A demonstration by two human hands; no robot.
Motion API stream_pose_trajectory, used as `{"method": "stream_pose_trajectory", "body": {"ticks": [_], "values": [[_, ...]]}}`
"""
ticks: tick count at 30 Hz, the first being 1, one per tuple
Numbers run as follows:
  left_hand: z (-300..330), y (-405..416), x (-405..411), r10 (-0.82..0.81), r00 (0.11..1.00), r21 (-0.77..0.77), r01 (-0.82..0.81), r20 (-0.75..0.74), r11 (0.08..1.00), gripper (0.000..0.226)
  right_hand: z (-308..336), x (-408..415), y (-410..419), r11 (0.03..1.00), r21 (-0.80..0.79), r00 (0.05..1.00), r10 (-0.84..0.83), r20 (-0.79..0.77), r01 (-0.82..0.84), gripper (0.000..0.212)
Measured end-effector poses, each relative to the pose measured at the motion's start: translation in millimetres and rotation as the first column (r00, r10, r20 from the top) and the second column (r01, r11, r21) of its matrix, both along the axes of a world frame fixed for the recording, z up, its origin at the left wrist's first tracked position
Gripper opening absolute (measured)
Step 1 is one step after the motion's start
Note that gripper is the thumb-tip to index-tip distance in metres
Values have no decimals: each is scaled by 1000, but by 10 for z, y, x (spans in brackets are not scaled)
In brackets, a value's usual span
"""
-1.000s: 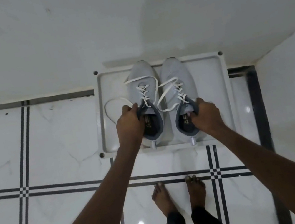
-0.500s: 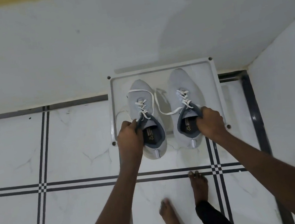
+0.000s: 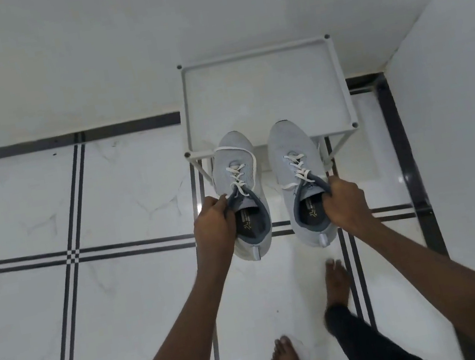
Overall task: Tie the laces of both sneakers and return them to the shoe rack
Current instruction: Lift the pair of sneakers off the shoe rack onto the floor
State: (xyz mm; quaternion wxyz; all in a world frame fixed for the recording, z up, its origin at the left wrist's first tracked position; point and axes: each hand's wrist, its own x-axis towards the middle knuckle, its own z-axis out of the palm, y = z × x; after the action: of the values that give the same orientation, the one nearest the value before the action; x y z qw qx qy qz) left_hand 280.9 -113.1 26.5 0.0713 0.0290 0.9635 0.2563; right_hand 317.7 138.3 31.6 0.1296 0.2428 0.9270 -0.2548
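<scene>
Two pale grey sneakers with white laces hang in the air in front of the white shoe rack (image 3: 256, 54). My left hand (image 3: 212, 225) grips the collar of the left sneaker (image 3: 236, 161). My right hand (image 3: 343, 203) grips the collar of the right sneaker (image 3: 290, 146). Both sneakers point toes-first toward the rack, their toes overlapping its front edge in view. The laces are loose, with a white loop draped over the left sneaker's toe. The rack's top shelf holds nothing.
White walls meet in a corner behind and to the right of the rack. The floor is glossy white tile with black stripes (image 3: 76, 257). My bare feet (image 3: 336, 282) stand on the tiles just below the sneakers.
Both sneakers have been lifted off the rack's top shelf and drawn back toward me. I have stepped back, so the rack looks farther away and its shelf is bare.
</scene>
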Motion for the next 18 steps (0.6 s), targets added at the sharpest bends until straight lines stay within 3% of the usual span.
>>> {"method": "stream_pose_trajectory", "body": {"ticks": [5, 18], "values": [[-690, -92, 563, 14, 999, 16, -15, 33, 1000, 25, -744, 519, -136, 999, -20, 998, -36, 59, 37, 15], [-3984, 120, 1169, 56, 993, -50, -51, 105, 997, 28, -4049, 993, -129, 994, -34, 992, -98, 84, 102, 19]]}}
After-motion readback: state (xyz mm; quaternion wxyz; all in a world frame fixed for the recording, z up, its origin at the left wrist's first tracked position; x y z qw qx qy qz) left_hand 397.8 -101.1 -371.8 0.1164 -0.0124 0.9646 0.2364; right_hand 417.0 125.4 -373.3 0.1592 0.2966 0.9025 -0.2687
